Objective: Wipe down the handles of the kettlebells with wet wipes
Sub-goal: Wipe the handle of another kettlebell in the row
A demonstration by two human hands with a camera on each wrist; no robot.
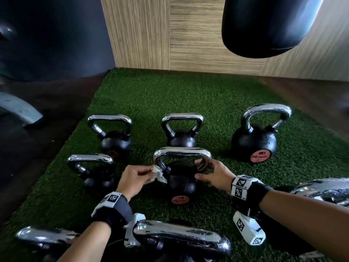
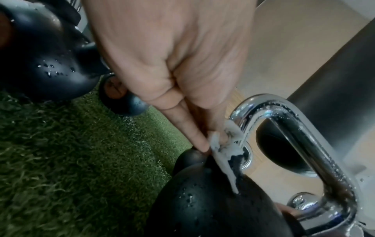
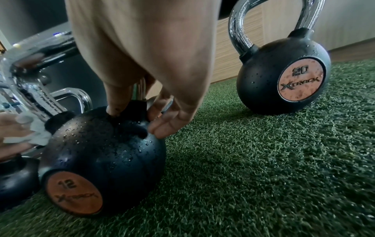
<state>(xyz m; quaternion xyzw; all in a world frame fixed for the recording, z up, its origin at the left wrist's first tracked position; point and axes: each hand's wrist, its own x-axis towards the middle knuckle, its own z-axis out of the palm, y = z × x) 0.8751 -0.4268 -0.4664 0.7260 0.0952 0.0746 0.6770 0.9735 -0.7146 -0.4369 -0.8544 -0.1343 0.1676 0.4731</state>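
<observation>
A black 12 kettlebell (image 1: 181, 183) (image 3: 101, 152) with a wet chrome handle (image 1: 182, 152) (image 2: 284, 128) stands mid-turf. My left hand (image 1: 151, 173) (image 2: 211, 144) pinches a crumpled white wet wipe (image 1: 158, 173) (image 2: 225, 149) (image 3: 35, 130) against the lower left leg of that handle, where it meets the body. My right hand (image 1: 200, 169) (image 3: 134, 115) grips the base of the handle's right leg between thumb and fingers. Water droplets dot the body and handle.
Several other chrome-handled kettlebells stand on the green turf (image 1: 188, 95): two behind (image 1: 113, 137) (image 1: 182, 134), a 20 (image 1: 255, 142) (image 3: 284, 75) at back right, one to the left (image 1: 92, 173), others close by (image 1: 181, 237). A black punching bag (image 1: 268, 25) hangs at upper right before a wooden wall (image 1: 151, 35).
</observation>
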